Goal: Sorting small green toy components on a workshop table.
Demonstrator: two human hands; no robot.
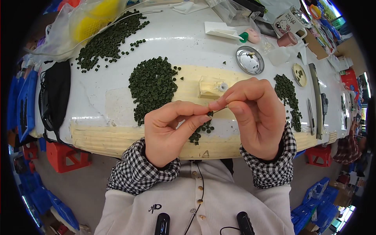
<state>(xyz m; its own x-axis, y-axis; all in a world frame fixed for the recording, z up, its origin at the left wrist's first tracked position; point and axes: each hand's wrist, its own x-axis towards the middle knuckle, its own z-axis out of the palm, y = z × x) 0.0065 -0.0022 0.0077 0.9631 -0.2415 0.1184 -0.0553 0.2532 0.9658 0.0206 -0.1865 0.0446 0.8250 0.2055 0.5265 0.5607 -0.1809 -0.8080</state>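
My left hand [167,131] and my right hand [259,119] meet above the table's front, each in a pinch of thumb and forefinger. A short, thin dark piece [220,111] spans the gap between the fingertips. At its left end, a small dark green part [210,114] shows beside my left fingertips. What my right fingers grip is mostly hidden. Below my left fingers lie several loose small green parts [196,136]. To the left is a larger pile of small cup-shaped green parts [153,84]. A small tape-covered block [209,88] with a white ring [223,87] stands just beyond my hands.
Another green heap [107,39] spreads at far left, near a plastic bag [58,35]. On the right are a smaller green pile [288,98], a round metal lid [250,60], a shallow dish [299,75] and tweezers [310,116]. A black pouch [56,94] lies left.
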